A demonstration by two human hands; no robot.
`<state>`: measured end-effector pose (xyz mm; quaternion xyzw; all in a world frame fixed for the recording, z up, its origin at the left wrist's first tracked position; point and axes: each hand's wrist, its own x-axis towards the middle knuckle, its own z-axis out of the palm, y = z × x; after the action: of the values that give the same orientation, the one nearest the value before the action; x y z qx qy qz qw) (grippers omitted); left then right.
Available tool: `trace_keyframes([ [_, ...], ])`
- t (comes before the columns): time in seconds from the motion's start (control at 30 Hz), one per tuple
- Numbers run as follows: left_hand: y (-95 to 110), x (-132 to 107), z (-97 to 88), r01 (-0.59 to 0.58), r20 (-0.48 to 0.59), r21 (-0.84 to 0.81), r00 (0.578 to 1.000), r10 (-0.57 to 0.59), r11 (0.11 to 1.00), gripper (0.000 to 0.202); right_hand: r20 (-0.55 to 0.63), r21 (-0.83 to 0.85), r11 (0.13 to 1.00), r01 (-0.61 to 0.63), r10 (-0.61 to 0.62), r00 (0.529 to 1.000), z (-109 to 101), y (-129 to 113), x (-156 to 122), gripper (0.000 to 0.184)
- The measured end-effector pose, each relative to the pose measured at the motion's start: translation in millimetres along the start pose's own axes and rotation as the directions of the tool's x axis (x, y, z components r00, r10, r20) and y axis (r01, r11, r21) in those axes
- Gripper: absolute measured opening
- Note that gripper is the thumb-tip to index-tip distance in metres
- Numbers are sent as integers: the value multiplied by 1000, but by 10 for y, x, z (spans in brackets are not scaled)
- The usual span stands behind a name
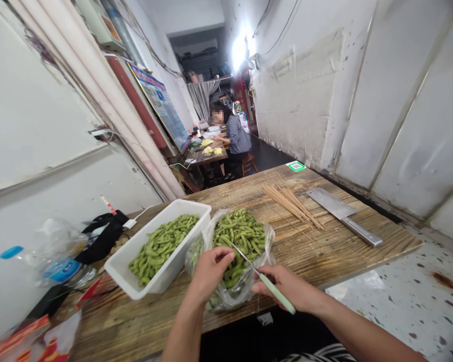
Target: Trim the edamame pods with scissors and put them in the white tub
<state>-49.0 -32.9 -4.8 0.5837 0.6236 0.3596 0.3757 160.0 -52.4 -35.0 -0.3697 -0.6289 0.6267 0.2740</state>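
My right hand (287, 286) is closed around scissors with a light green handle (277, 294), seen nearly edge-on. Their narrow metal blades point up and left, over the green soybean pods (245, 234) in a clear plastic bag (268, 241). Close to the blade tips, my left hand (215, 266) is over the bag's left side with fingers curled together in a pinch. Whatever may be between those fingertips is too small or hidden to make out. Left of the bag, a white plastic tub (117, 271) holds more pods.
Thin wooden skewers (292, 203) and a cleaver (332, 201) lie on the wooden table (136, 322) to the right. A plastic bottle (64, 271), a black bag (103, 229) and red packaging (26, 342) are at left. Farther back, a person (236, 133) sits at another table.
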Motion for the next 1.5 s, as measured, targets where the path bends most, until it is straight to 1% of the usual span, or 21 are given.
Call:
trace_keyframes([
  [0.17, 28, -2, -23, 82, 81, -30, 994, -80, 996, 25, 50, 104, 990, -96, 91, 995, -14, 47, 23, 38],
  [0.23, 56, -15, -39, 116, 88, -112, 990, -107, 987, 27, 83, 137, 982, -128, 117, 990, -22, 73, 29, 39],
  [0.3, 76, -26, -49, 118, 70, -264, 992, -103, 957, 30, 110, 188, 974, -127, 107, 988, -30, 100, 30, 42],
  [0.4, 89, -31, -47, 62, -33, -481, 995, -89, 874, 33, 126, 272, 959, -75, 41, 991, -30, 112, 16, 46],
  [0.47, 94, -29, -38, 47, -93, -605, 987, -129, 795, 36, 133, 299, 953, -50, 10, 991, -21, 92, -4, 47],
  [0.5, 99, -30, -31, 61, -90, -665, 983, -161, 745, 37, 135, 305, 951, -45, 4, 991, -14, 75, -14, 48],
  [0.57, 114, -39, -12, 110, -38, -747, 978, -207, 655, 36, 134, 309, 950, -48, 6, 991, -1, 39, -30, 50],
  [0.63, 134, -58, 20, 148, -3, -771, 972, -236, 620, 35, 131, 308, 950, -50, 9, 991, 9, 10, -36, 52],
  [0.8, 162, -113, 128, 131, -36, -767, 969, -246, 628, 29, 118, 300, 953, -46, 10, 993, 25, -19, -24, 52],
  [0.93, 146, -131, 185, 141, -26, -716, 973, -228, 684, 27, 108, 314, 948, -44, 11, 994, 38, -24, -18, 51],
  [1.03, 136, -144, 209, 135, -47, -677, 973, -225, 724, 26, 111, 303, 952, -49, 16, 994, 37, -32, -13, 53],
  [1.1, 140, -158, 223, 137, -55, -690, 969, -240, 711, 26, 112, 278, 959, -44, 13, 994, 28, -43, -9, 56],
  [1.17, 150, -174, 244, 151, -46, -718, 964, -262, 680, 26, 118, 254, 966, -39, 10, 993, 18, -52, -4, 56],
  [1.27, 149, -193, 287, 182, -15, -734, 959, -284, 654, 27, 134, 279, 958, -61, 24, 991, 9, -43, 16, 47],
  [1.33, 119, -195, 289, 190, -12, -717, 959, -285, 671, 27, 141, 316, 945, -88, 45, 989, 10, -9, 44, 43],
  [1.37, 94, -193, 262, 169, -45, -699, 959, -279, 695, 27, 139, 326, 941, -95, 52, 989, 11, 18, 61, 42],
  [1.4, 64, -190, 208, 128, -115, -667, 956, -271, 734, 27, 132, 329, 939, -98, 56, 990, 12, 48, 79, 41],
  [1.43, 31, -185, 120, 67, -232, -612, 938, -260, 788, 27, 121, 325, 941, -95, 59, 991, 11, 79, 96, 41],
  [1.47, -2, -178, -2, 3, -387, -521, 890, -240, 853, 27, 105, 318, 944, -91, 60, 993, 9, 110, 110, 41],
  [1.5, -32, -169, -152, -38, -552, -389, 809, -200, 921, 27, 93, 311, 946, -89, 64, 994, 6, 138, 121, 41],
])
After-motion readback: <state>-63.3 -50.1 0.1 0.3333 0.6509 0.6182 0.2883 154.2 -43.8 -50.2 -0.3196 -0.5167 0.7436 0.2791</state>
